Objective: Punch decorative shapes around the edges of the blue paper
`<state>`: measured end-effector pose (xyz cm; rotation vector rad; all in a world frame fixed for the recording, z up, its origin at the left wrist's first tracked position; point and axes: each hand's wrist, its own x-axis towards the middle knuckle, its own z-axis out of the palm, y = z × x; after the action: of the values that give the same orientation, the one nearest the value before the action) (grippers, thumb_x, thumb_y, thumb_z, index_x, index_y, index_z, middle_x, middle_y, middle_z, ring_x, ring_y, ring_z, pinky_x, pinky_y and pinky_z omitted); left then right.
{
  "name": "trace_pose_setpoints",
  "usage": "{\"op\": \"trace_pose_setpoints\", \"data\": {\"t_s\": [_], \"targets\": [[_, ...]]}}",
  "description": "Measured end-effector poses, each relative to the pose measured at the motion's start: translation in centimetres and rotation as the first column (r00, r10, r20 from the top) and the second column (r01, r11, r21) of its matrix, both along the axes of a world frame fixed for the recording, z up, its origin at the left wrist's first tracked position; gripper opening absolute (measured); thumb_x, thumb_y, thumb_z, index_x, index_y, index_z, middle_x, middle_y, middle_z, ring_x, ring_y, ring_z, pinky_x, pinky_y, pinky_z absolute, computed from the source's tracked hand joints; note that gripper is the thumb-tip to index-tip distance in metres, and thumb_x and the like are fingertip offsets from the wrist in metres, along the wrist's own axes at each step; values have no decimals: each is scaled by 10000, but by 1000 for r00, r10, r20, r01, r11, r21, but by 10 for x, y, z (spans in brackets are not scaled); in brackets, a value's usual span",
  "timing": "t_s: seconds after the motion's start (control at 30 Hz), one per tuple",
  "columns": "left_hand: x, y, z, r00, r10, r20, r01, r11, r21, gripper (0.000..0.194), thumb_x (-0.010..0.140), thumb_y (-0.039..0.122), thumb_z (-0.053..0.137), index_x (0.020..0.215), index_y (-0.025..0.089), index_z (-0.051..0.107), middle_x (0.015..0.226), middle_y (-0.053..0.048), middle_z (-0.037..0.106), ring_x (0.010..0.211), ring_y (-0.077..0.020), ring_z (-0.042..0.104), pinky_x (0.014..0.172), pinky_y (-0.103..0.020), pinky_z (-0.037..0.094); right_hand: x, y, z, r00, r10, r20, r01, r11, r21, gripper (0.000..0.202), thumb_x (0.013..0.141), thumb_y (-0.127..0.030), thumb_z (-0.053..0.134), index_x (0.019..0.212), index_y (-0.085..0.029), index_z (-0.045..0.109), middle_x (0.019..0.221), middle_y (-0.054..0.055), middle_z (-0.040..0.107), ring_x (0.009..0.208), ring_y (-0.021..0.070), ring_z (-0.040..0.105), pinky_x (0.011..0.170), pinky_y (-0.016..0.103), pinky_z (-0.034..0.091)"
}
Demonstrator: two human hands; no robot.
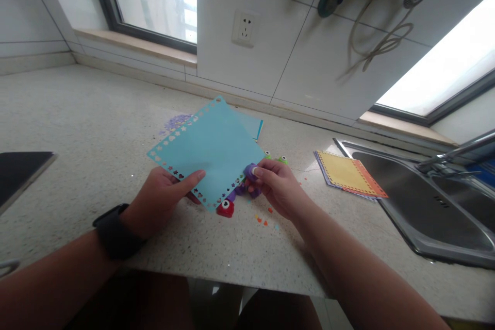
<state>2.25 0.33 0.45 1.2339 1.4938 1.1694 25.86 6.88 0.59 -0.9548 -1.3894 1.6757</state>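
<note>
A light blue sheet of paper is tilted above the counter, with small star, heart and flower shapes punched along its edges. My left hand grips its lower left edge, thumb on top. My right hand is closed around a purple craft punch at the sheet's right edge. Below the sheet lies a red punch with an eye on it, and more purple pieces partly hidden. Green punches with eyes stand behind my right hand. Small orange paper cut-outs are scattered in front.
Punched yellow and orange sheets lie stacked at the sink's left rim, partly over it. Purple paper bits and another blue sheet are behind. A dark flat panel sits far left. A socket is on the wall.
</note>
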Motion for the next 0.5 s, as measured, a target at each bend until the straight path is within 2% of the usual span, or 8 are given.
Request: {"op": "trace_pose_setpoints", "data": {"t_s": [0.17,0.3,0.4,0.5], "targets": [[0,1,0,1000,5,22,-5,1000,-2,367,811,401,701,495,214,704,567,-39,747,576,-230,723,592,-300,605,6,5,9,992,-83,-100,84,996,7,181,760,-343,766,776,-178,694,723,29,659,659,146,609,599,289,485],[-2,1,-4,998,-5,59,5,1000,1,318,796,419,720,554,212,715,625,-47,770,592,-246,732,604,-323,611,17,14,11,984,-163,-69,168,983,77,211,784,-371,745,859,-174,729,751,41,689,625,142,577,603,303,481],[-2,2,-3,999,-17,44,17,1000,-3,345,819,439,688,549,226,697,601,-45,756,576,-251,725,598,-335,607,29,24,7,972,-228,49,211,950,228,236,799,-395,751,912,-188,738,801,34,708,628,139,569,649,320,488],[-1,2,-1,999,-26,32,26,999,20,371,824,440,676,514,239,654,542,-29,715,543,-234,699,572,-319,584,41,32,6,906,-308,290,156,880,448,266,841,-430,712,952,-191,744,839,46,720,724,176,600,706,346,477]]}}
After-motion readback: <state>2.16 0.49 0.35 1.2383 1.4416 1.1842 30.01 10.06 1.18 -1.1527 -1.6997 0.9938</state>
